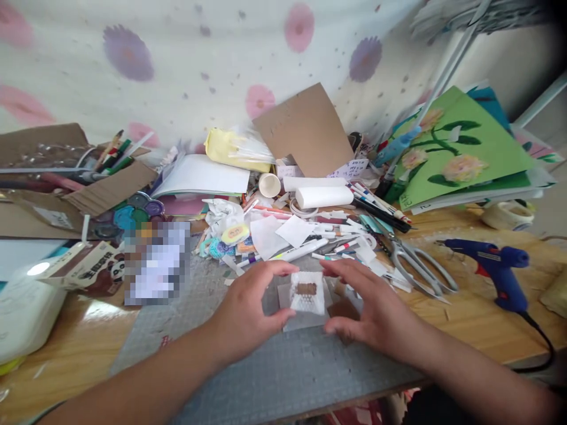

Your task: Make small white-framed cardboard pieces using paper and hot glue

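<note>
My left hand (250,307) and my right hand (370,313) meet over a grey cutting mat (283,372). Between them I hold a small white square of bubbly wrap with a brown patch in its middle (307,291). The left thumb and forefinger pinch its left edge. The right thumb and forefinger curl round its right edge. Under the piece lies a pale sheet of paper (301,321) on the mat. Both forearms reach in from the bottom of the view.
A heap of pens, paper scraps and stickers (310,236) lies just beyond my hands. Scissors (420,265) and a blue glue gun (496,265) rest on the wooden table at the right. Cardboard boxes (53,189) stand at the left, green flower paper (460,147) at the back right.
</note>
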{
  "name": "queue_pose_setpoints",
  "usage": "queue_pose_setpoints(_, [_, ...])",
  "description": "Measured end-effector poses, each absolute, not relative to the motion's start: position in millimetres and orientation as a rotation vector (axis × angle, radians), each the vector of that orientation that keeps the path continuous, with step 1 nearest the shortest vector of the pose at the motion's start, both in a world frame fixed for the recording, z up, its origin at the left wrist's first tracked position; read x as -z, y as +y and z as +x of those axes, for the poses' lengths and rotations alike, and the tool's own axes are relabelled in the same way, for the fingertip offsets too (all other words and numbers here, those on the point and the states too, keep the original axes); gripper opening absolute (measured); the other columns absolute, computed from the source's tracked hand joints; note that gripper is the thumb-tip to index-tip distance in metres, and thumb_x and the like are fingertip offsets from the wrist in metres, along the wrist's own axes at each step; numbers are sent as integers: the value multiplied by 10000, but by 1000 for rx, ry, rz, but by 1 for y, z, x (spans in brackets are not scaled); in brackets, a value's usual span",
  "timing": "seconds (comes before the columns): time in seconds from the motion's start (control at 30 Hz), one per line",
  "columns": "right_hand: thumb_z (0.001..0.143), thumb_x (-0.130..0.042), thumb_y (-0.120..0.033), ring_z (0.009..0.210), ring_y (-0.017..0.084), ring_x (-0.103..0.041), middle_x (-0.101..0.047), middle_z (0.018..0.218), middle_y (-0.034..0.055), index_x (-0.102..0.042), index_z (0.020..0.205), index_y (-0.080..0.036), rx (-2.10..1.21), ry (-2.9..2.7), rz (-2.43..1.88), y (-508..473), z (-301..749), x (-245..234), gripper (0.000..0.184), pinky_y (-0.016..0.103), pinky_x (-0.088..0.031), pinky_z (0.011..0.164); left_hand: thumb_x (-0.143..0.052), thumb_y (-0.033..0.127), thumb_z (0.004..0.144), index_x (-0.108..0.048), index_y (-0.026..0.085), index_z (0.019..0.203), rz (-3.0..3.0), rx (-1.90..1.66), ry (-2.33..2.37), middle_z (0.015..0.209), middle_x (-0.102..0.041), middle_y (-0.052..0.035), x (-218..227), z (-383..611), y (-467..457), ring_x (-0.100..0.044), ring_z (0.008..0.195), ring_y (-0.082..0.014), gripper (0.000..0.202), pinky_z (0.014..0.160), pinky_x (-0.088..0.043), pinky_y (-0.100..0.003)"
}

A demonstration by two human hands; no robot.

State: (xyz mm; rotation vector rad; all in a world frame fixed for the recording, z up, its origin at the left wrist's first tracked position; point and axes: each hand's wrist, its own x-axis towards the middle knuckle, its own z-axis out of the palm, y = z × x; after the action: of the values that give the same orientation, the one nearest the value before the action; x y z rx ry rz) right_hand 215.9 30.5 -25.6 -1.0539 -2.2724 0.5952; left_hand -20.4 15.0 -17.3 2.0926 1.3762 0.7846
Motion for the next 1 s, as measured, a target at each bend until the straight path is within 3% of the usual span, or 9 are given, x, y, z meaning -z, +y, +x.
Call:
queue_pose_setpoints(0.1, [657,-773,-361,1107,289,-536,-572,1197,133,-443,1315,-222,-562,-2255,-1036,28,211,28,749,444,-447,933,-676,164,668,-524,247,1120,2107,-802,1366,1162,-621,-54,17,-20,14,-561,1081,-237,484,938,-422,-396])
queue_pose_setpoints(0.27, [735,-708,-290,1055,251,-569,-611,1118,114,-508,1228,-215,-554,-2216,-1024,26,206,26,538,408,-455,918,-675,142,655,-538,242,1107,2034,-842,1349,1137,-625,-59,16,-19,11,-564,1061,-240,483,931,-423,-401])
queue_pose_setpoints(0.4, [717,-725,-336,1006,257,-597,-649,1079,104,-573,1148,-214,-635,-2158,-1001,25,204,21,473,395,-474,881,-694,102,642,-552,247,1088,1783,-951,1192,1130,-616,-49,18,-20,11,-554,1081,-233,490,959,-415,-394])
queue_pose_setpoints(0.5, [741,-689,-416,926,242,-629,-677,1025,84,-593,1144,-228,-836,-2055,-992,26,206,19,454,370,-509,816,-704,138,668,-584,232,1017,1392,-1056,1006,1063,-641,-40,18,-25,16,-574,1052,-224,381,961,-418,-385])
queue_pose_setpoints(0.63, [852,-554,-394,858,210,-648,-681,1010,79,-549,1220,-231,-1016,-1865,-1096,30,213,22,402,356,-537,762,-550,285,827,-597,190,982,608,-1213,776,944,-686,-67,12,-29,25,-640,916,-199,187,912,-469,-389])
queue_pose_setpoints(0.8, [845,-573,-349,854,207,-656,-702,963,56,-603,1132,-250,-854,-1917,-1145,26,212,25,305,347,-539,759,-460,291,874,-650,70,926,344,-1183,701,877,-696,-129,7,-24,25,-658,860,-200,296,879,-503,-348])
queue_pose_setpoints(1.0, [871,-539,-280,862,191,-636,-681,961,62,-612,1076,-229,-646,-2075,-1076,24,213,22,224,332,-527,760,-536,266,838,-640,143,945,466,-1170,709,920,-690,-92,12,-28,27,-647,897,-198,193,905,-478,-372])
